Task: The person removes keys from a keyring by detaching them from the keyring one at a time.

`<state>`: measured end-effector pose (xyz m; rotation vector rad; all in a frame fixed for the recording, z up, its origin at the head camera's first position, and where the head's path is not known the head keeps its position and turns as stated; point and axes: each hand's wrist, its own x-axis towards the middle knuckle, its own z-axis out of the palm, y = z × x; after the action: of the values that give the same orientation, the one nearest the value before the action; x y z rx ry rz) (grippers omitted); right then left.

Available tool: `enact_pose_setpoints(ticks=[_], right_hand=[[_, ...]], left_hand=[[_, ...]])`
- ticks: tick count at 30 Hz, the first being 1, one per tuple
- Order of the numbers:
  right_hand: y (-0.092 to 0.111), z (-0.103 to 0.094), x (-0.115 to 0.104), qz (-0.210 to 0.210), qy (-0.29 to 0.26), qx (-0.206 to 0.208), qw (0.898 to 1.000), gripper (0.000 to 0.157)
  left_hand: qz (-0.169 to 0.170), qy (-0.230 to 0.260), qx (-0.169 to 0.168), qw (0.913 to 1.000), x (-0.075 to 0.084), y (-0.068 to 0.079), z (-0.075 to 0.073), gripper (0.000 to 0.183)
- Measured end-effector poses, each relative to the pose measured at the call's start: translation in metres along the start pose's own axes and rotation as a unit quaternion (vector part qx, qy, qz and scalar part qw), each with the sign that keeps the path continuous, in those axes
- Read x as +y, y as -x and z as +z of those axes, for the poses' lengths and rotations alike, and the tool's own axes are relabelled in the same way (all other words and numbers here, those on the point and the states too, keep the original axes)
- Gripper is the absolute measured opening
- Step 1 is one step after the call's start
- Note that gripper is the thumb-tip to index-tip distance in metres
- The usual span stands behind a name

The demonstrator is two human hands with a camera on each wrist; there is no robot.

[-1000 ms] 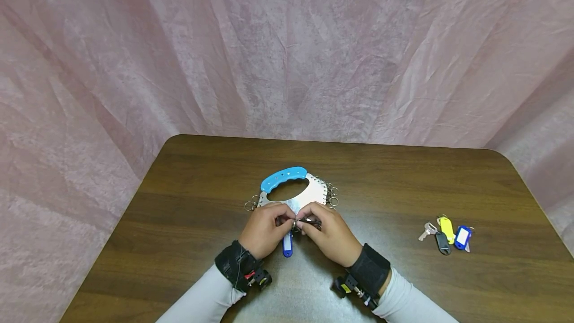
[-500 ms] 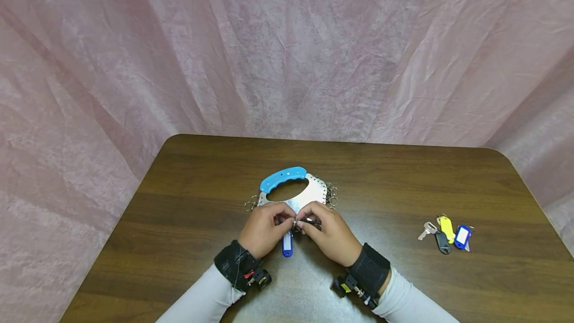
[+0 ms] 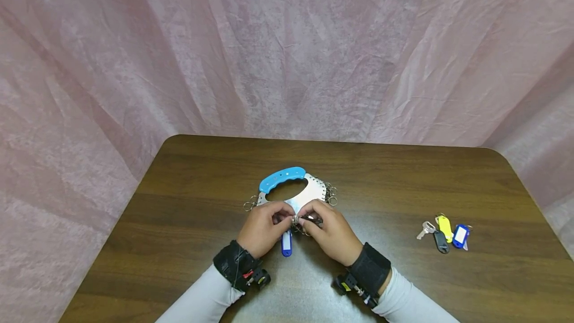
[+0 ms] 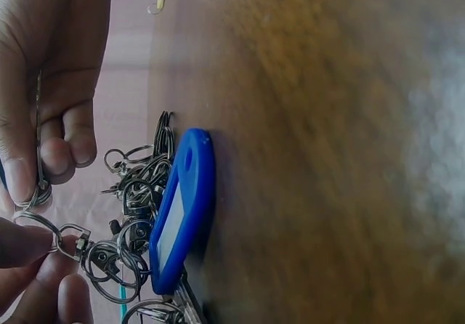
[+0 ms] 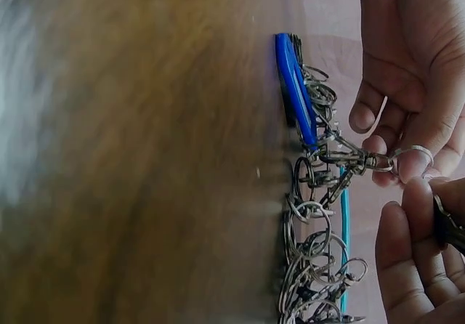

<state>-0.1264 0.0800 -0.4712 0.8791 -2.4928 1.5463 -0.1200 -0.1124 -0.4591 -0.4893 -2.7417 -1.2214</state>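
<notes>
Mid-table lies a silver metal key holder plate (image 3: 305, 196) with a blue grip (image 3: 282, 178); clips and split rings (image 5: 312, 229) hang around its edge. My left hand (image 3: 264, 228) pinches a split ring (image 4: 40, 222), which is linked to a swivel clip (image 4: 76, 240) on the holder. Right beside it, my right hand (image 3: 329, 231) pinches a key (image 4: 38, 120), seen edge-on, with a ring at its end close to the left fingertips. A blue key tag (image 3: 286, 244) hangs among the rings below the left hand. Fingers hide part of the key.
To the right on the wooden table (image 3: 381, 178) lie a loose key (image 3: 426, 230), a yellow tag (image 3: 444, 228), a black tag (image 3: 441, 242) and a blue tag (image 3: 460, 236). A pink curtain (image 3: 287, 54) hangs behind the table's far edge.
Both hands stay in nearly the same place. The key between the right fingers has shifted slightly, and more of the rings shows below the right fingertips.
</notes>
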Motion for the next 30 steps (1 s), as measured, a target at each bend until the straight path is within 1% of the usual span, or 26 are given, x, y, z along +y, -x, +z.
enact_pose_setpoints(ticks=[5,9,16,23,30], right_hand=[[0.002,-0.004,-0.001,0.006,0.006,0.009,1.0,0.016],[0.002,-0.006,-0.002,0.006,0.001,0.014,1.0,0.017],[0.004,-0.01,-0.003,0.017,0.003,0.012,1.0,0.015],[0.01,-0.018,-0.003,0.051,-0.037,0.008,0.998,0.013],[0.019,-0.029,0.002,0.065,-0.034,0.011,0.997,0.012]], left_hand=[[-0.002,-0.003,0.001,1.0,0.0,0.0,0.001,0.012],[-0.004,-0.004,-0.001,1.0,0.0,0.0,0.001,0.011],[-0.008,-0.001,-0.005,1.0,-0.001,0.001,0.0,0.01],[-0.009,0.003,-0.008,0.9999,-0.003,0.001,0.001,0.011],[-0.021,0.008,-0.017,0.9996,-0.004,0.001,0.002,0.008]])
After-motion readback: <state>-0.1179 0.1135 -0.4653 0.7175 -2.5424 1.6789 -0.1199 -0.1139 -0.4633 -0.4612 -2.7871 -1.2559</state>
